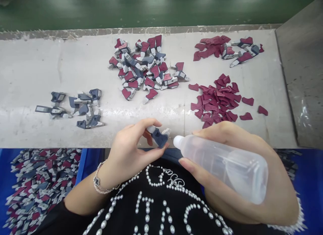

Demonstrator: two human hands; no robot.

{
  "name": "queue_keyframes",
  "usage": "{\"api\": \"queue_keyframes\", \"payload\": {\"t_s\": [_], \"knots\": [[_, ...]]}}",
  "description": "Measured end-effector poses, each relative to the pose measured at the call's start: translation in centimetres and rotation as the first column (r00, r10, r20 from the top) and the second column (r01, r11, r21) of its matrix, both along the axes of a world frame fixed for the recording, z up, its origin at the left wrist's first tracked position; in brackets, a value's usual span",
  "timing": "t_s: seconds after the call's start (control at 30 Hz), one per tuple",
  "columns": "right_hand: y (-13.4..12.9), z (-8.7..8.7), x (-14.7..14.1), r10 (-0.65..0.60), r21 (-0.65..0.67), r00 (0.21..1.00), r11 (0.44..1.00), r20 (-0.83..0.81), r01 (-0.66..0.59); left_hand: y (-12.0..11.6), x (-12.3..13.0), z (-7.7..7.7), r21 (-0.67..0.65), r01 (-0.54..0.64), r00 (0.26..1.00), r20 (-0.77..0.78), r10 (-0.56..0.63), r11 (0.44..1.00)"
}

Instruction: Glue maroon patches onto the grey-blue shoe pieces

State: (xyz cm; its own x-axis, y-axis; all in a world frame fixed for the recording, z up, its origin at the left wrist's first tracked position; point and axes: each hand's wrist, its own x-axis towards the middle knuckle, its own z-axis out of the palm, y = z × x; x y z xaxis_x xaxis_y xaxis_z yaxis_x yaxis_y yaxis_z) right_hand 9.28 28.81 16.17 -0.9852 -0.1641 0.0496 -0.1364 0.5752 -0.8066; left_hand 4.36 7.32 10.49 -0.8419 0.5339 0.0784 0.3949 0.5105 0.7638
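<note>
My left hand pinches a small dark-blue and white plastic part between thumb and fingers, its hollow face turned up. Wrapped in my right hand is a translucent squeeze bottle, lying tilted with its white tip pointing left at the part. A short gap separates tip and part. Just beyond the bottle lies a heap of maroon pieces. Farther off in the middle sits a pile of blue and white parts with maroon faces. Several parts without maroon lie to the left.
A grey-white bench top runs across the view, with a metal panel at its right end. More maroon strips and several assembled parts lie at the back right. Below the bench, a blue bin at left holds many parts.
</note>
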Motion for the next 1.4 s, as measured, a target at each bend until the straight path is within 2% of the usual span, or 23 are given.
{"api": "queue_keyframes", "payload": {"t_s": [0.23, 0.4, 0.8, 0.93, 1.03, 1.13, 1.23, 1.33, 1.4], "knots": [[0.2, 0.1, 0.2, 0.051, 0.047, 0.999, 0.998, 0.007, -0.051, 0.1, 0.1, 0.2, 0.013, -0.003, 1.000, 0.028, 0.002, 1.000], [0.0, 0.0, 0.0, 0.008, -0.039, 1.000, 0.999, 0.006, -0.008, 0.2, 0.2, 0.3, 0.042, 0.009, 0.998, 0.069, -0.012, 0.999], [-0.2, -0.4, -0.1, -0.019, -0.028, 1.000, 0.999, -0.021, 0.018, -0.1, 0.1, 0.4, 0.028, -0.001, 0.998, 0.057, -0.001, 1.000], [0.1, -0.4, 0.1, -0.059, -0.039, 0.998, 0.998, -0.022, 0.058, -0.1, 0.1, 0.3, 0.030, -0.011, 0.995, 0.095, 0.008, 1.000], [1.0, -0.4, 0.3, -0.151, -0.125, 0.988, 0.980, 0.013, 0.152, -0.3, -0.1, 0.0, 0.059, -0.039, 0.991, 0.133, 0.030, 0.998], [2.7, -1.3, -0.2, -0.182, -0.229, 0.983, 0.956, 0.025, 0.183, -0.6, -0.4, -0.4, 0.122, -0.082, 0.980, 0.192, 0.057, 0.989], [4.0, -3.3, -1.4, -0.046, -0.365, 0.994, 0.928, 0.095, 0.078, -1.0, -0.7, -0.7, 0.175, -0.128, 0.965, 0.250, 0.081, 0.976], [3.9, -5.7, -2.7, 0.089, -0.496, 0.975, 0.868, 0.203, 0.024, -1.3, -0.9, -1.0, 0.207, -0.158, 0.951, 0.297, 0.091, 0.965], [2.9, -6.9, -3.6, 0.074, -0.490, 0.966, 0.870, 0.248, 0.059, -1.6, -0.9, -1.2, 0.220, -0.168, 0.938, 0.337, 0.087, 0.961]]}}
